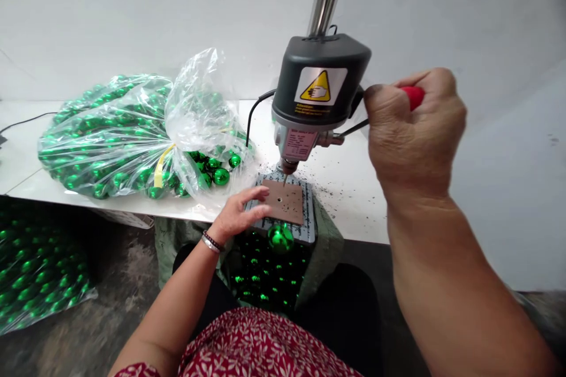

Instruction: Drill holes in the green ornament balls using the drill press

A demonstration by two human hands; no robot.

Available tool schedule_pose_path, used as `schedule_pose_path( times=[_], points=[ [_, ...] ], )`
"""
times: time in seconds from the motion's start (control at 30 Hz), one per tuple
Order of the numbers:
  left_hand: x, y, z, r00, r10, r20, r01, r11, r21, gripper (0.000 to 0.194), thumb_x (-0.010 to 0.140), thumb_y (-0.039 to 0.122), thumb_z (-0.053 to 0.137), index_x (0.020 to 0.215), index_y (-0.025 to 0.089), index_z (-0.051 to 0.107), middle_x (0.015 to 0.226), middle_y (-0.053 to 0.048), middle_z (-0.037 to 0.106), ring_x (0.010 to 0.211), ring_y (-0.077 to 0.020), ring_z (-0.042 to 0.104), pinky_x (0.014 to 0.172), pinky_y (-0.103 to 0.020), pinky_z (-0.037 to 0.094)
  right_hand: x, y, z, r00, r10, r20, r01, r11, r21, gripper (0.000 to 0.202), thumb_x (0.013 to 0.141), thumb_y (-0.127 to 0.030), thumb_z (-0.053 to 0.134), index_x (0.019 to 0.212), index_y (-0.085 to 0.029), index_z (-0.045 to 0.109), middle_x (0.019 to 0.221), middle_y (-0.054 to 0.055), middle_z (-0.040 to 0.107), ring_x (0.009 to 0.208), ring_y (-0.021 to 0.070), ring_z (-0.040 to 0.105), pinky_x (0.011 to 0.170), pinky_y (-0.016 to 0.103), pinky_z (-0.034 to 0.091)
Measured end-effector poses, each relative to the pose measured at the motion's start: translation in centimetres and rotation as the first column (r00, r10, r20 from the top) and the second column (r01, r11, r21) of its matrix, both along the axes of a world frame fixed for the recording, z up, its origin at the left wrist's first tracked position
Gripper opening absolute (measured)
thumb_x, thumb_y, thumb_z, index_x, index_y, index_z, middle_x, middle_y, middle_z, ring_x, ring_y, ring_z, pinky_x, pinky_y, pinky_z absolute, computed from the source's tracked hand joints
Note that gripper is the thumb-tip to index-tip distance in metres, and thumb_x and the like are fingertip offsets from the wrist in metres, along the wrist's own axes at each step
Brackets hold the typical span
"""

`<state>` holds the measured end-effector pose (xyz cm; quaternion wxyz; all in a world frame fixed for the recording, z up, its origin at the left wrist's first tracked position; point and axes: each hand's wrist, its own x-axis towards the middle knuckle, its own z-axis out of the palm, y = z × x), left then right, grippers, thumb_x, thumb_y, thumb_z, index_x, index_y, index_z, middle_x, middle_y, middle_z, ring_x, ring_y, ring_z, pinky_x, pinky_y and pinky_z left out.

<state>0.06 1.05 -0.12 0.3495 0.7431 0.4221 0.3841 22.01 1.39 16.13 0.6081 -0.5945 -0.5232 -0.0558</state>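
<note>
While the right hand (418, 135) is grasping the red handle (414, 98), the left hand (236, 213) is spreading, empty, beside the board (292, 205); one green ball (280, 238), seemingly drilled, is showing just below it, bagged balls (221, 176) perhaps waiting beyond.

I have the drill (325, 85) on the table (367, 218), the wall (132, 12) behind. One bag (106, 129) lies left of it, another bag (35, 265) lower, near left. The board (290, 200) rests on the base (308, 230), a ball (280, 238) nearer, the sack (322, 256) below.
</note>
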Motion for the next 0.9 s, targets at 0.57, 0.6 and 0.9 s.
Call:
schedule_pose_path(
  times=[0.57,0.6,0.9],
  points=[
    [-3.6,4.1,1.2,0.897,0.342,-0.282,-0.370,0.928,-0.052,0.056,0.076,0.039,0.066,0.127,0.018,0.058,0.113,-0.009,0.068,0.100,-0.0248,0.063,0.089,-0.036,0.048,0.3,0.0,-0.7,0.998,0.013,0.066,-0.018,0.997,0.077,0.034,0.085,-0.048,0.055,0.077,-0.016,0.051,0.063,-0.008,0.042,0.061,0.0018,0.038,0.063,0.022,0.037],
    [-3.3,3.2,1.4,0.953,0.295,-0.065,-0.302,0.934,-0.192,0.055,0.077,0.045,0.064,0.125,0.019,0.058,0.106,-0.006,0.068,0.089,-0.0202,0.063,0.080,-0.032,0.050,0.3,-0.1,-0.7,0.998,0.023,0.065,-0.029,0.995,0.092,0.032,0.085,-0.046,0.055,0.076,-0.016,0.050,0.063,-0.008,0.041,0.060,0.0015,0.036,0.062,0.021,0.036],
    [0.7,-0.3,0.7,0.772,0.157,0.615,0.359,0.691,-0.627,0.051,0.074,0.048,0.067,0.115,0.021,0.051,0.100,-0.008,0.068,0.076,-0.0160,0.067,0.063,-0.026,0.050,-0.1,-0.6,-0.2,0.998,0.054,-0.031,-0.055,0.998,-0.039,0.020,0.083,-0.029,0.060,0.078,-0.017,0.044,0.070,-0.006,0.043,0.068,0.0042,0.039,0.072,0.023,0.038]
  ],
)
